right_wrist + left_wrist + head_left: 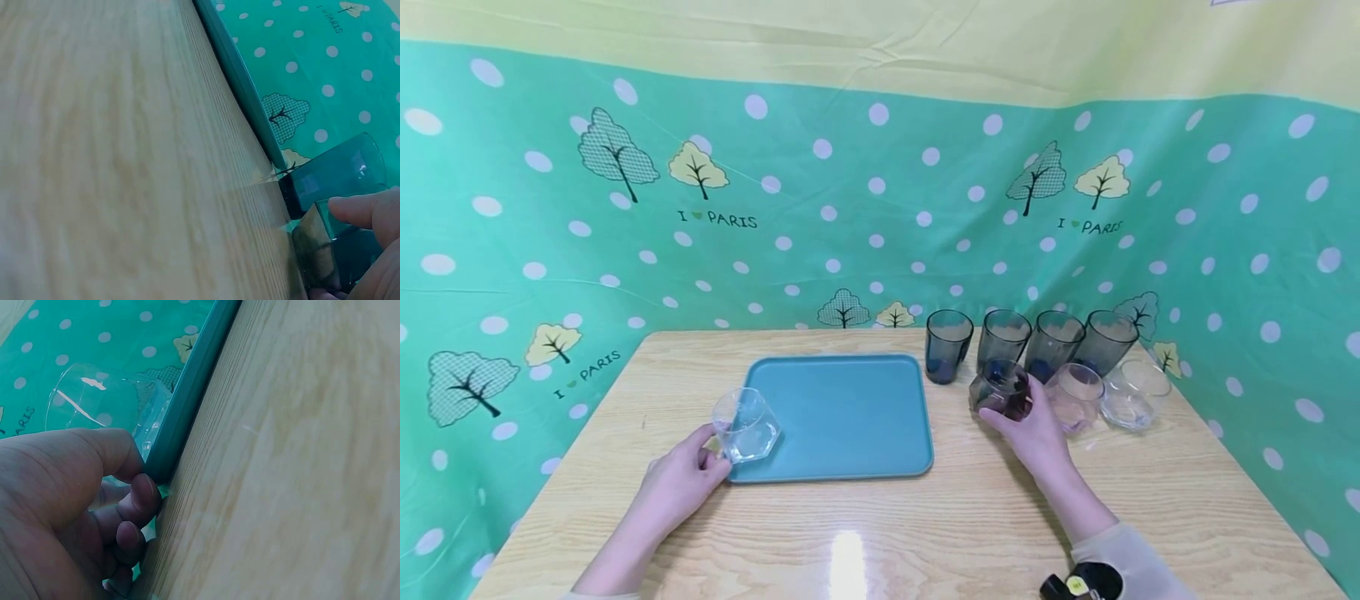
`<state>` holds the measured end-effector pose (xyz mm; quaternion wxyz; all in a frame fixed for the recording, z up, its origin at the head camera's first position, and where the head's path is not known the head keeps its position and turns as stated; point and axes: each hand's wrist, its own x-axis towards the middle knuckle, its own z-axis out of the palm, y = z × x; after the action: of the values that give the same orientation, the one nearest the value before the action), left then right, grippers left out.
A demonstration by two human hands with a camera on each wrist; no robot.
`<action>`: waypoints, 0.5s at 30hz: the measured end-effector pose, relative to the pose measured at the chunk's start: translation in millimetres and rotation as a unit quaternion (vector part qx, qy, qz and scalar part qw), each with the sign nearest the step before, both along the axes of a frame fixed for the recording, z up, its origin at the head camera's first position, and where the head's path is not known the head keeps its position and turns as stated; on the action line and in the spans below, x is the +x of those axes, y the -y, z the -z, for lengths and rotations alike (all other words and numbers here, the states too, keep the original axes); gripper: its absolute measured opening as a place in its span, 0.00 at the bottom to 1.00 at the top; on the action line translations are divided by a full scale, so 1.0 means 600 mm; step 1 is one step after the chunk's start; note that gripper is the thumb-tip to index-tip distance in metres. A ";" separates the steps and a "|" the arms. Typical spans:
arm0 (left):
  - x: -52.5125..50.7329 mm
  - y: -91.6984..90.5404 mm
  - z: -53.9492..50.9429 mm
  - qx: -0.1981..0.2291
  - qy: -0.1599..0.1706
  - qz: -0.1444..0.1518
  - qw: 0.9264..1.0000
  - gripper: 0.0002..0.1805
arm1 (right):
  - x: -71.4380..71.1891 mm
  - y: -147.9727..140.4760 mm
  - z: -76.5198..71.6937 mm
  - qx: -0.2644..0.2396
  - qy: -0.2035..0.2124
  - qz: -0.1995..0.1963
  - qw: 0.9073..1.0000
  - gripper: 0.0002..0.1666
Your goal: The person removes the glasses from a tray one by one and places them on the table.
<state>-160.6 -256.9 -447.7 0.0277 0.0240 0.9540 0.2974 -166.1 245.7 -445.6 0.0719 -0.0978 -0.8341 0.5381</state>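
A clear, angular drinking glass (pixel 748 437) stands over the near-left corner of a blue tray (pixel 842 417). Beside it, my left hand (pixel 683 475) has bent fingers, with the thumb (pixel 128 447) at the tray corner in the left wrist view; whether it pinches anything is unclear. On the right, my right hand (pixel 1033 429) grips a short, dark faceted glass (pixel 996 387) between thumb and fingers. In the right wrist view, the thumb (pixel 356 210) lies across this dark glass (pixel 337 250), and the other fingers are mostly hidden.
Several tall smoky glasses (pixel 949 342) form a row along the table's back right. A short pinkish glass (pixel 1075 404) and another clear glass (pixel 1135 400) stand right of my right hand. Patterned green cloth (pixel 880 208) hangs behind the wooden table (pixel 925 533).
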 end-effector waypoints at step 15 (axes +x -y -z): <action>-0.002 0.001 0.001 0.000 0.000 0.001 1.000 0.36 | 0.006 0.001 0.002 -0.009 -0.006 0.003 1.000 0.59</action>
<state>-161.6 -257.3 -448.6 0.0282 0.0246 0.9539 0.2979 -162.7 245.3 -446.8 0.0775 -0.0979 -0.8282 0.5463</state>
